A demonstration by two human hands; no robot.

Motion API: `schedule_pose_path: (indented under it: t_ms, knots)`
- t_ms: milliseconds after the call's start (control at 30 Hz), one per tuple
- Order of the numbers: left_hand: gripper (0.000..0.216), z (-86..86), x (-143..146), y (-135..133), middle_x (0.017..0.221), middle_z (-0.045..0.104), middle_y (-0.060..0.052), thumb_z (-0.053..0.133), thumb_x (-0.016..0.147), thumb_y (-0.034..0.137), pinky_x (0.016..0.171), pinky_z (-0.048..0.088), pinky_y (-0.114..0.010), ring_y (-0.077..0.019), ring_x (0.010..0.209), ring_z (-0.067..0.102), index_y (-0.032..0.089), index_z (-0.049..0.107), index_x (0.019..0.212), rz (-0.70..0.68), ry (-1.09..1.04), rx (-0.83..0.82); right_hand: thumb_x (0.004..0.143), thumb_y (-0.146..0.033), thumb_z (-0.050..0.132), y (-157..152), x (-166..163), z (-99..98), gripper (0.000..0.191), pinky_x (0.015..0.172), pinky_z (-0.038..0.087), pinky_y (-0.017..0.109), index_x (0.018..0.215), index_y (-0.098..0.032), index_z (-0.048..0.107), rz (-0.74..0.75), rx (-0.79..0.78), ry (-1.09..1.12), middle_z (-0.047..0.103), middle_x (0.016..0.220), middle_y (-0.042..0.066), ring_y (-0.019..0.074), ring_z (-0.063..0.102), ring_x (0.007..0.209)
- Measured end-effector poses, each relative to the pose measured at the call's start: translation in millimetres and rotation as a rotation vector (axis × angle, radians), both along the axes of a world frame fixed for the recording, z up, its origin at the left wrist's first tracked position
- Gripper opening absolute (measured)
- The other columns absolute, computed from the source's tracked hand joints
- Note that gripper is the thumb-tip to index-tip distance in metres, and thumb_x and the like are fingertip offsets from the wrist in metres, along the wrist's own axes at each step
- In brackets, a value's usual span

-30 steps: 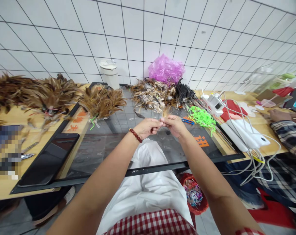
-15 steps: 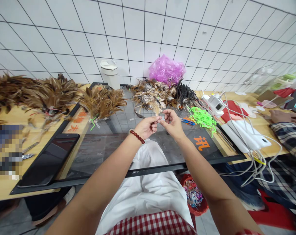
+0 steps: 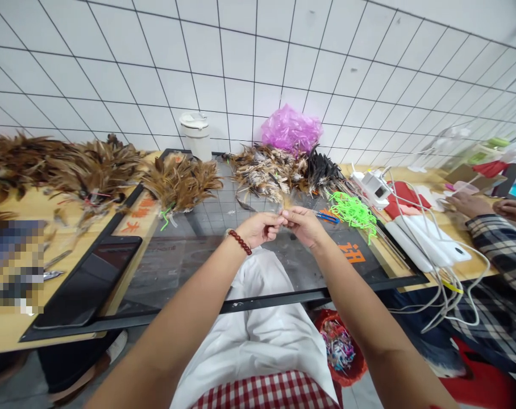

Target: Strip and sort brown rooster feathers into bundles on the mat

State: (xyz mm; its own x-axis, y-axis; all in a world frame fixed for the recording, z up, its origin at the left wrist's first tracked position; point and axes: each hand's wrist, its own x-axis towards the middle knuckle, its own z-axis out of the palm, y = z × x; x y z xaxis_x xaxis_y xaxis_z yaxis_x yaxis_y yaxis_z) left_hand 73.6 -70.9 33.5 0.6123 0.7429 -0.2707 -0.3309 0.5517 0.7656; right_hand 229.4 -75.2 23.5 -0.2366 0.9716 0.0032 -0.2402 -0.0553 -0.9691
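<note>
A white tiled wall (image 3: pixel 258 57) backs a long wooden table (image 3: pixel 11 326) where a seated person works at a black-framed gridded mat (image 3: pixel 190 255). Heaps of brown feathers (image 3: pixel 70 167) spread across the table's left side and over the mat's far left corner. A pile of speckled feathers (image 3: pixel 266 170) and a smaller fan of black feathers (image 3: pixel 321 170) lie at the mat's far edge, in front of a crumpled pink plastic bag (image 3: pixel 290 128). A dark tablet (image 3: pixel 87 281) rests on the mat's near left corner, and a white power strip (image 3: pixel 424 238) with trailing cables sits just off the mat to the right. A red basket (image 3: pixel 341 349) of coloured scraps stands on the floor below the table edge. A white tumbler (image 3: pixel 197 135) stands against the wall, and a tangle of neon green ties (image 3: pixel 354 210) lies near the right hand.

The left hand (image 3: pixel 258 228), with a dark red bead bracelet (image 3: pixel 240 241) at the wrist, and the right hand (image 3: pixel 304 224) meet fingertip to fingertip above the mat's centre, both pinched closed. A small feather piece (image 3: pixel 282 209) sits in the pinch where the two sets of fingertips touch, largely hidden by them, just in front of the speckled pile. At far right, a co-worker's hand (image 3: pixel 469 203) in a plaid sleeve rests on the table.
</note>
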Motion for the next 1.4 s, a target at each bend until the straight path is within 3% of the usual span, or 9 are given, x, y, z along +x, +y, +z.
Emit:
schedule_pose_path:
  t_ms: [167,367,500,700,867,1033,1167,1300,1400]
  knots:
    - [0.015,-2.6,-0.1,1.8,0.057,0.045,0.002,0.072,0.064,0.019,0.042,0.031,-0.017,-0.0037,0.046,0.038,0.009,0.061,0.065,0.103,0.133,0.156,0.058,-0.036,0.077,1.7,-1.2,-1.7,0.026,0.053,0.030,0.024,0.054,-0.017,0.059,-0.151,0.069,-0.087,0.056,0.054,-0.003,0.0070,0.040,0.051]
    - [0.024,-6.6,1.6,-0.2,0.050,0.041,0.004,0.078,0.059,0.026,0.042,0.029,-0.017,-0.0032,0.044,0.036,0.008,0.062,0.061,0.090,0.163,0.183,0.055,-0.039,0.077,1.9,-1.1,-3.8,0.027,0.055,0.035,0.025,0.054,-0.018,0.060,-0.169,0.068,-0.128,0.055,0.054,-0.002,0.0096,0.045,0.054]
    - [0.022,-5.0,2.8,1.0,0.049,0.042,0.003,0.078,0.058,0.024,0.041,0.029,-0.016,-0.0028,0.043,0.036,0.008,0.063,0.062,0.161,0.133,0.190,0.057,-0.040,0.076,3.3,-3.6,-3.1,0.027,0.051,0.032,0.023,0.059,-0.018,0.062,-0.177,0.060,-0.088,0.053,0.056,-0.003,0.0068,0.037,0.050]
    - [0.019,6.1,-36.8,24.2,0.071,0.062,-0.002,0.073,0.067,0.024,0.048,0.042,-0.015,-0.0050,0.054,0.053,0.013,0.063,0.080,0.628,-0.103,0.174,0.062,-0.042,0.072,6.6,-2.3,-10.4,0.028,0.055,0.035,0.024,0.077,-0.019,0.066,-0.322,0.179,-0.219,0.059,0.066,-0.001,0.0095,0.044,0.056]
    - [0.013,-3.0,-73.1,45.6,0.059,0.059,0.001,0.071,0.071,0.020,0.049,0.042,-0.012,-0.0027,0.050,0.052,0.013,0.062,0.077,0.997,-0.186,0.120,0.068,-0.038,0.066,15.4,-9.5,-14.8,0.019,0.062,0.040,0.028,0.074,-0.020,0.068,-0.190,0.310,-0.672,0.065,0.071,0.002,0.0152,0.054,0.064]
    - [0.013,-7.6,-70.7,48.4,0.057,0.059,0.001,0.071,0.069,0.019,0.047,0.042,-0.013,-0.0030,0.047,0.052,0.011,0.062,0.074,1.013,-0.126,0.139,0.073,-0.030,0.061,35.8,-47.1,7.1,0.011,0.066,0.040,0.029,0.077,-0.025,0.071,-0.124,0.499,-1.291,0.068,0.083,0.005,0.0193,0.059,0.075]
    - [0.013,-12.1,-61.4,48.0,0.057,0.059,0.000,0.070,0.069,0.019,0.047,0.041,-0.015,-0.0041,0.048,0.053,0.010,0.062,0.075,0.961,-0.074,0.155,0.066,-0.032,0.068,58.4,-76.7,17.0,0.010,0.062,0.039,0.028,0.070,-0.023,0.070,-0.068,0.418,-1.474,0.067,0.073,0.007,0.0199,0.059,0.071]
    - [0.015,-16.6,-55.8,48.8,0.058,0.059,-0.001,0.071,0.068,0.020,0.048,0.042,-0.016,-0.0050,0.049,0.053,0.010,0.063,0.074,0.918,-0.052,0.155,0.060,-0.019,0.069,77.0,-78.5,15.2,0.008,0.055,0.034,0.026,0.054,-0.019,0.063,0.089,0.322,-1.392,0.059,0.057,0.003,0.0136,0.050,0.057]
    - [0.015,-16.0,-52.9,48.5,0.063,0.062,-0.002,0.071,0.068,0.020,0.052,0.046,-0.018,-0.0060,0.052,0.056,0.010,0.063,0.074,0.877,-0.024,0.152,0.064,-0.023,0.065,80.4,-70.0,13.0,0.012,0.051,0.032,0.024,0.055,-0.018,0.058,0.014,0.284,-1.010,0.049,0.049,-0.002,0.0097,0.043,0.050]
